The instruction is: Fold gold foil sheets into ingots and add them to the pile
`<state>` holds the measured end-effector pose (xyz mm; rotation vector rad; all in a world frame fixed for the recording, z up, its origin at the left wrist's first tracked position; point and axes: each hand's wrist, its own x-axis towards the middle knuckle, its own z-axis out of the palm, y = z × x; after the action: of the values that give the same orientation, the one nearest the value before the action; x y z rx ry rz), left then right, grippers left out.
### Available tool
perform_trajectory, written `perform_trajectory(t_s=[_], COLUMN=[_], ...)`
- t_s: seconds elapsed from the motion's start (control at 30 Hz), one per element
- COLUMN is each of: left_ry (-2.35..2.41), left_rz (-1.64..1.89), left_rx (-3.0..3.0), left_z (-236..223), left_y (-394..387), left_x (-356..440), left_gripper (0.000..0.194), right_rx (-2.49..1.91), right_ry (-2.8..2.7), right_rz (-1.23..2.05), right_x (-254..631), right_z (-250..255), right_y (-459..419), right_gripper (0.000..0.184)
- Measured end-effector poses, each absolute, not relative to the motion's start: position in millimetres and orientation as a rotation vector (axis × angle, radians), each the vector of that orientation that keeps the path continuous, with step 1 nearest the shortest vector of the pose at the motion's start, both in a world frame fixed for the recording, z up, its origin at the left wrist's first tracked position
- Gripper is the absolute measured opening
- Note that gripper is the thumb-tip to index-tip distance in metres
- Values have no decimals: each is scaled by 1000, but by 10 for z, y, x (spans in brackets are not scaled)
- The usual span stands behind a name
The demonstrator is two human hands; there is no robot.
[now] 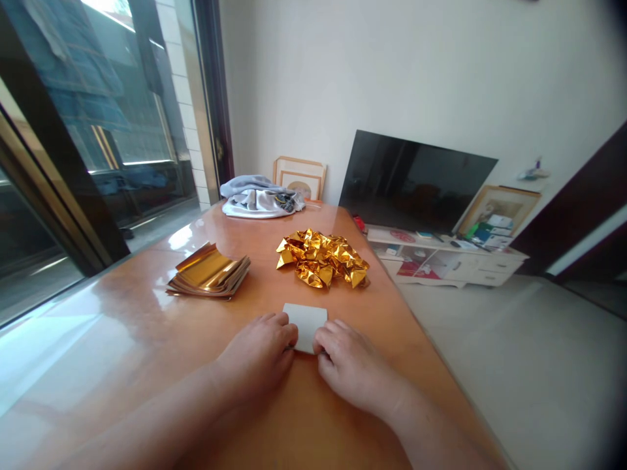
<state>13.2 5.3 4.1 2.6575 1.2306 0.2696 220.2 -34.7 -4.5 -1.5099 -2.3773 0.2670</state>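
Seen from the head-worn camera, a person leans over an orange varnished wooden table (pixel 147 310), both forearms reaching in from the bottom of the frame and angling toward each other. At the centre of the scene, a white card (pixel 304 326) lies flat on the tabletop, held between the two hands.

The left hand (pixel 257 356) rests palm down at the card's left edge, its fingers (pixel 277 326) curled and pressed together, with the fingertips against that edge. The right hand (pixel 355 369) mirrors it at the opposite edge, its fingers (pixel 330 339) also closed up side by side and bent, touching the card's right side. Neither hand is spread; together they pinch the card from both sides, and the thumbs are hidden beneath the hands.

Just beyond the white card lies a crumpled heap of gold foil (pixel 321 258), not touching it. Further left of the card sits a neat stack of gold foil sheets (pixel 208 271), its top sheet curling up. Far beyond the card, at the table's end, lies a bundled grey-and-white cloth (pixel 262 197), with a framed picture (pixel 300 177) leaning behind it. Right of that, a flat-screen television (pixel 416 181) leans above a low white cabinet (pixel 441 264).
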Motion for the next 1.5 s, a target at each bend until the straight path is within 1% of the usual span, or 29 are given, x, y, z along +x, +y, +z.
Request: perform_trajectory(t_s=[0.13, 0.27, 0.37, 0.47, 0.57, 0.73, 1.0, 1.5], left_ry=[1183, 1149, 1156, 1227, 1262, 1304, 1389, 1390], left_rz=[290, 309, 336, 359, 391, 395, 386, 310], left_rx=[2614, 2533, 2431, 2321, 2278, 2220, 2241, 2250], left_z=[68, 74, 30, -31, -66, -75, -88, -99], left_y=[93, 143, 203, 258, 289, 312, 340, 409], left_x=[100, 67, 34, 14, 12, 24, 50, 39], left_gripper=[19, 20, 21, 16, 14, 19, 14, 10], right_rx=[-1526, -1513, -1516, -1551, -1558, -1561, -1664, -1716], right_ry=[-2306, -2199, -2068, -1962, -1935, -1925, -1918, -1974], right_rz=[370, 538, 653, 731, 725, 720, 702, 657], right_x=[2223, 2261, 2279, 2288, 2295, 2294, 2297, 2264], right_z=[-39, -92, -191, -283, -320, -332, -391, -367], right_y=[-322, -255, -190, -136, -101, -74, -17, -14], right_gripper=[8, 15, 12, 11, 15, 19, 13, 16])
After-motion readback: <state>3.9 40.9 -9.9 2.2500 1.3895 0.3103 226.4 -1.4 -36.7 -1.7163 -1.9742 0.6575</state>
